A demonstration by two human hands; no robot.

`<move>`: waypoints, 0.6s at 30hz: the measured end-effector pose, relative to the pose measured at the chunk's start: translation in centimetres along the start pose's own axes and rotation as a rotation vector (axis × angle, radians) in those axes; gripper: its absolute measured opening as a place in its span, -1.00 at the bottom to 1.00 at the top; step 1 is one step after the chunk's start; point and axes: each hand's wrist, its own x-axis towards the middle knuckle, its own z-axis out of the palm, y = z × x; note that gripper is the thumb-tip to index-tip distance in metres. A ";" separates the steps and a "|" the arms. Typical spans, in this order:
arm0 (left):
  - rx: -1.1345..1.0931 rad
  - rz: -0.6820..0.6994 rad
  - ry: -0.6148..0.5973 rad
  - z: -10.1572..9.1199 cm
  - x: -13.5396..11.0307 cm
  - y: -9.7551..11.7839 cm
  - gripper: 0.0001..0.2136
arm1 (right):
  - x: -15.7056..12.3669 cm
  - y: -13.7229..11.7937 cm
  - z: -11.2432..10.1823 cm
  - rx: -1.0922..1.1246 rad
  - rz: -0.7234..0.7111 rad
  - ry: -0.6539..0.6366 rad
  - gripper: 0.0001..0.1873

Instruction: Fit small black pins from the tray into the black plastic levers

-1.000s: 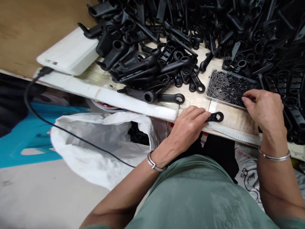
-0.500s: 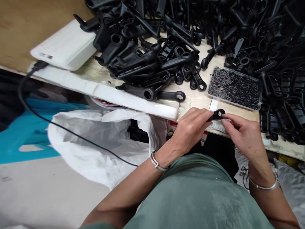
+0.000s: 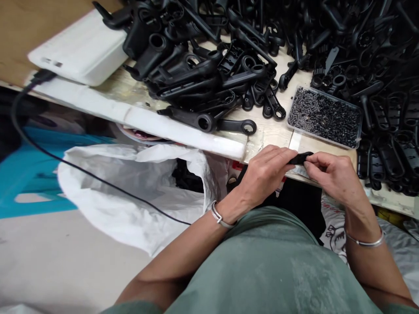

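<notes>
At the front edge of the table, my left hand (image 3: 270, 168) is closed around a black plastic crank arm (image 3: 299, 158), with most of it hidden under the fingers. My right hand (image 3: 335, 174) pinches at the arm's exposed ring end with thumb and forefinger. Whether a small part sits between those fingertips is too small to tell. Just beyond the hands stands a clear plastic box (image 3: 356, 138) filled with tiny dark metal pieces. A similar loose crank arm (image 3: 237, 126) lies to the left of it.
Heaps of black plastic parts (image 3: 196, 78) cover the table's back and right side. A white box-like device (image 3: 81, 48) with a black cable (image 3: 108, 178) stands at left. Below the edge hangs an open white sack (image 3: 98, 187) with black parts inside. White foam (image 3: 183, 131) lines the edge.
The crank arm has turned in my left hand, so its ring hole no longer shows openly. My right fingertips have drawn in closer around its end. The camera view has shifted slightly.
</notes>
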 end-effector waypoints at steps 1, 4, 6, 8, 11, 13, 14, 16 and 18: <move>-0.006 -0.001 0.004 0.0 0.0 0.0 -0.85 | 0.1 -0.1 -0.4 -0.034 -0.025 -0.023 -0.83; 0.000 -0.003 0.021 0.1 0.1 0.0 -0.85 | 0.2 -0.4 -0.8 -0.093 -0.063 -0.039 -0.82; 0.019 -0.004 0.036 0.1 0.1 0.1 -0.88 | 0.1 -0.4 -0.3 -0.055 -0.035 -0.002 -0.83; 0.034 -0.003 0.052 0.2 0.0 0.3 -0.89 | -0.2 -0.2 0.6 0.019 0.030 0.060 -0.82; 0.038 0.011 0.093 0.5 -0.3 0.7 -0.83 | -0.7 -0.1 2.0 0.090 0.104 0.180 -0.80; 0.040 0.012 0.126 0.9 -0.5 1.1 -0.80 | -0.8 -0.3 2.7 0.079 0.108 0.261 -0.81; 0.042 0.011 0.138 1.0 -0.5 1.2 -0.80 | -0.8 -0.4 2.8 0.056 0.097 0.296 -0.81; 0.041 0.005 0.151 1.3 -0.6 1.5 -0.80 | -0.7 -0.6 3.0 -0.019 0.057 0.354 -0.82; 0.030 -0.002 0.155 1.3 -0.6 1.6 -0.81 | -0.6 -0.8 3.0 -0.116 0.006 0.388 -0.83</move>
